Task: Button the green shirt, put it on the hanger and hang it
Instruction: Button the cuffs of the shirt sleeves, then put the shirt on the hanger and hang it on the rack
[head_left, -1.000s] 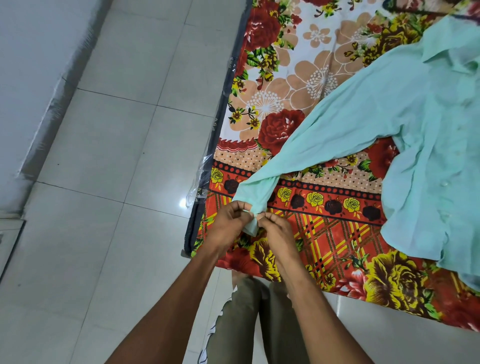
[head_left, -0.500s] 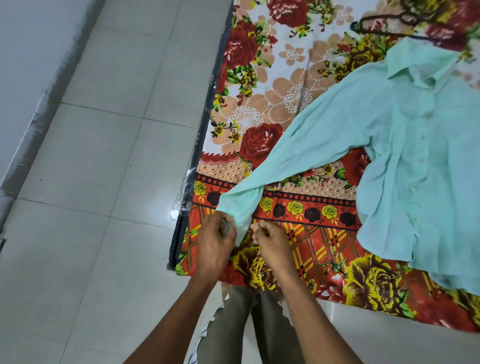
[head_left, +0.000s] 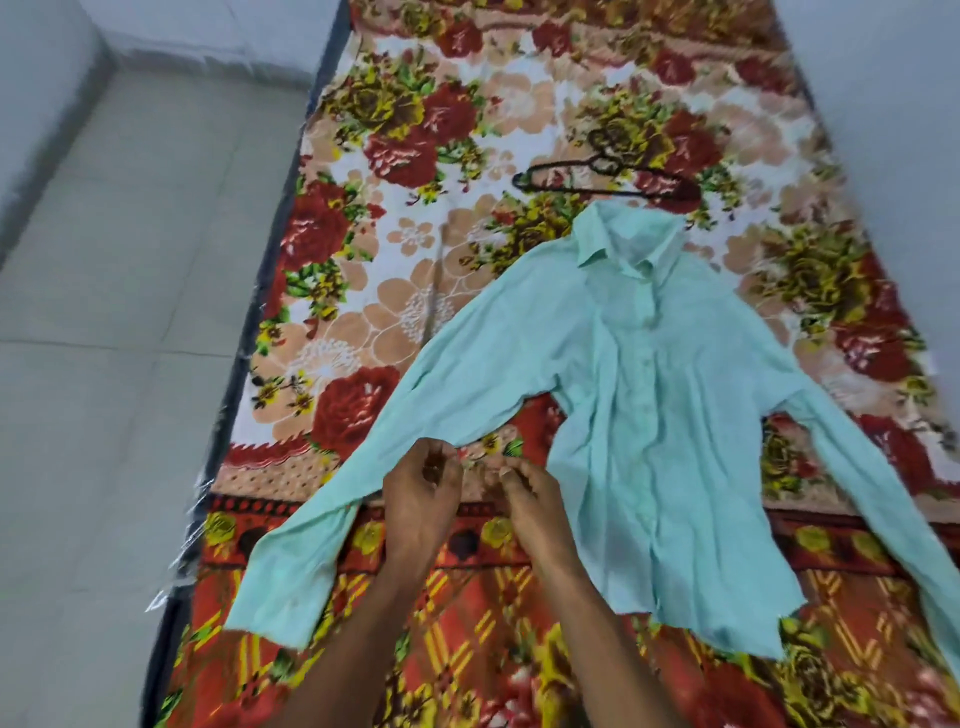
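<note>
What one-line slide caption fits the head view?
Green shirt spread on a floral bedsheet, black hanger above its collar, both hands near one sleeve.

Bare floral blanket (head_left: 415, 312) left of green shirt (head_left: 649, 415); hanger (head_left: 605, 179) just beyond collar.

one head-worn view, looking forward and steeply down from the near end of the bed (head_left: 519, 130), close above both hands, with floor (head_left: 130, 364) at left

Both forearms are bare to the frame edge, no sleeves, watch or rings showing.
</note>
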